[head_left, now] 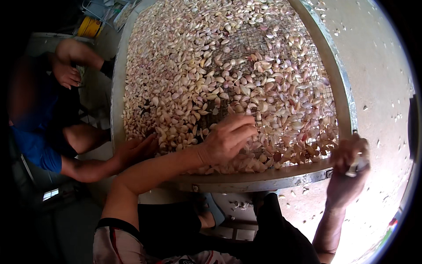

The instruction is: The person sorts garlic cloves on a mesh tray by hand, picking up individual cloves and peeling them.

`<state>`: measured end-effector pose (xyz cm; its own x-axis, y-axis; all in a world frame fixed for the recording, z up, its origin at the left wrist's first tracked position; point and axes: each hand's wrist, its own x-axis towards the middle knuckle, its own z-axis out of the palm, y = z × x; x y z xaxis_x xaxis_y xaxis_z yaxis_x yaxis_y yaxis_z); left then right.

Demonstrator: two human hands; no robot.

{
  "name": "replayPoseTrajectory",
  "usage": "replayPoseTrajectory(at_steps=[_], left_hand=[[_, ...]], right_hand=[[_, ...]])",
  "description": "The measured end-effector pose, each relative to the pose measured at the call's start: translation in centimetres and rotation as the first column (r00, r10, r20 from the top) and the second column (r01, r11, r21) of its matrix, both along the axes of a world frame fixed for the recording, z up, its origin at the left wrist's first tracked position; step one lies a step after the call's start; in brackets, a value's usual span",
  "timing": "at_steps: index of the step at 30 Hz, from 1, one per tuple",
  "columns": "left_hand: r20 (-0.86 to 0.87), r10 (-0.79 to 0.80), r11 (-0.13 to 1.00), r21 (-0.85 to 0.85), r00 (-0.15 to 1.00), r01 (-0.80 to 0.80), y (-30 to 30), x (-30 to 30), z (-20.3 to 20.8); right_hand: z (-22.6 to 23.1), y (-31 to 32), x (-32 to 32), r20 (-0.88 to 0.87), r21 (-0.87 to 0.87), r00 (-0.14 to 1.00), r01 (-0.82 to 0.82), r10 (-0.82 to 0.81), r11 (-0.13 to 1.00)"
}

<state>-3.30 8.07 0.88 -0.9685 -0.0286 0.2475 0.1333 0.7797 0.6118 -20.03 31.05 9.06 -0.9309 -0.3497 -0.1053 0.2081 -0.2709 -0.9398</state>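
Note:
Garlic cloves (176,92), pale with pinkish skins, cover a wire mesh screen (252,37) set in a raised frame (338,66). Over the near middle of the cloves is my left hand (231,137), its fingers bent and pressed together; what they pinch, if anything, is hidden. Beyond the near right corner of the frame, my right hand (349,171) is curled closed and blurred by motion. A small pale, shiny thing (353,169) shows among its fingers, too smeared to name.
At the left sits a person in a blue shirt (41,152), one hand (140,147) at the cloves inside the frame's left edge. A yellow bucket (90,27) stands at the far left. Scattered bits lie on the pale floor (373,88) to the right.

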Motion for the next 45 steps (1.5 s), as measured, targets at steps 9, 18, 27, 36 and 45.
replayPoseTrajectory(at_steps=[9, 18, 27, 36, 45], left_hand=[[0.370, 0.208, 0.796, -0.602, 0.906, 0.063, -6.9, -6.6, -3.7], [0.312, 0.432, 0.882, -0.344, 0.846, -0.323, -7.2, -17.6, -5.5], [0.288, -0.129, 0.897, -0.375, 0.949, 0.235, 4.2, -5.3, -2.9], [0.282, 0.363, 0.821, -0.548, 0.888, -0.161, -8.1, 6.8, 0.2], [0.049, 0.312, 0.918, -0.274, 0.949, -0.288, -7.3, -3.2, -2.9]], right_hand=[[-2.6, 12.6, -10.0, -0.480, 0.774, 0.858, 0.318, 0.181, 0.547], [-3.5, 10.5, -7.7, -0.385, 0.747, 0.907, 0.196, 0.172, 0.635], [-5.3, 11.0, -6.8, -0.286, 0.584, 0.950, 0.068, 0.126, 0.809], [-4.6, 9.9, -6.3, -0.160, 0.512, 0.977, -0.039, 0.140, 0.858], [-4.6, 10.2, -6.5, -0.158, 0.529, 0.974, -0.054, 0.161, 0.847]])
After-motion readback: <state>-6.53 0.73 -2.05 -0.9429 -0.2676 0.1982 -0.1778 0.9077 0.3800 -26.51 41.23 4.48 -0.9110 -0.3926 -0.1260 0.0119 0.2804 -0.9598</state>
